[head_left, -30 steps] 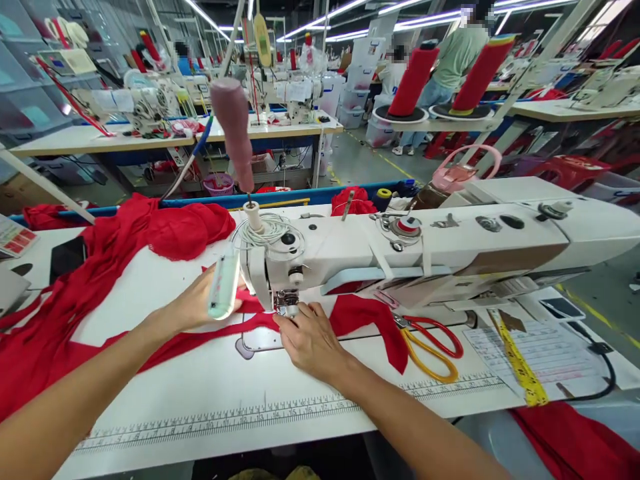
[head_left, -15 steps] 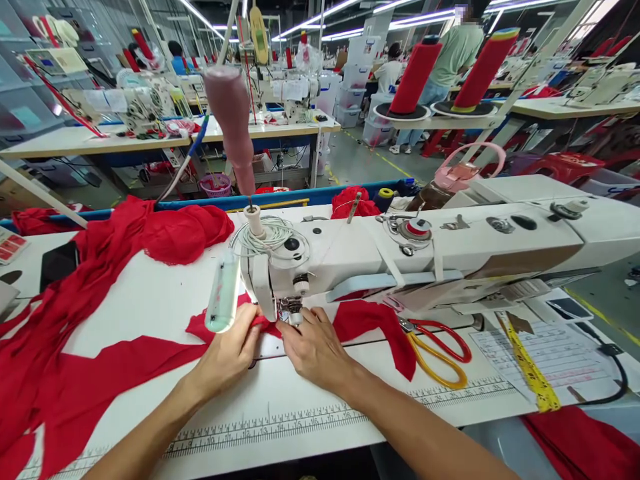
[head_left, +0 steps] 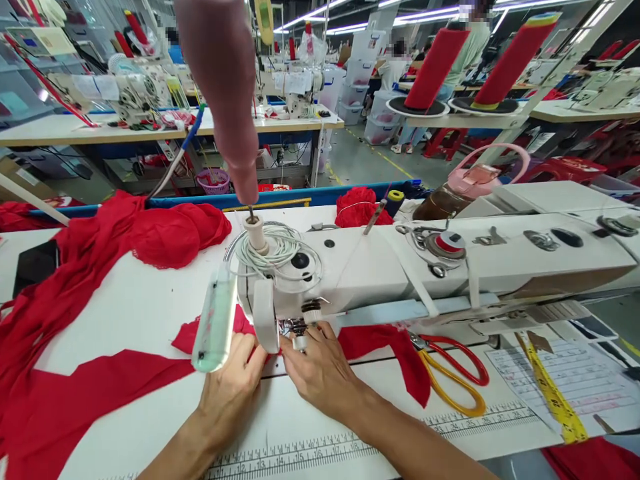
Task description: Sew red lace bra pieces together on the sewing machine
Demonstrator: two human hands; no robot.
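Note:
A white sewing machine point(head_left: 400, 267) runs across the table. A strip of red fabric point(head_left: 100, 387) lies under its presser foot point(head_left: 295, 330) and continues to the right point(head_left: 395, 347). My left hand point(head_left: 233, 387) rests on the fabric just left of the foot, fingers bent and pressed down on the cloth. On the right side of the foot, my right hand point(head_left: 323, 370) has its fingertips pinched on the fabric at the needle. A lamp tube point(head_left: 215, 327) hangs in front of the left hand.
Scissors with red and yellow handles point(head_left: 453, 377) lie right of my right hand. A yellow tape measure point(head_left: 553, 397) lies on a paper sheet. Heaped red fabric point(head_left: 165, 233) covers the table's left and back. Red thread cones point(head_left: 435, 67) stand behind. Other people work at far tables.
My left hand has come back from behind the lamp to the near side of the presser foot. The fabric strip on the left has shifted. The view has moved closer to the machine.

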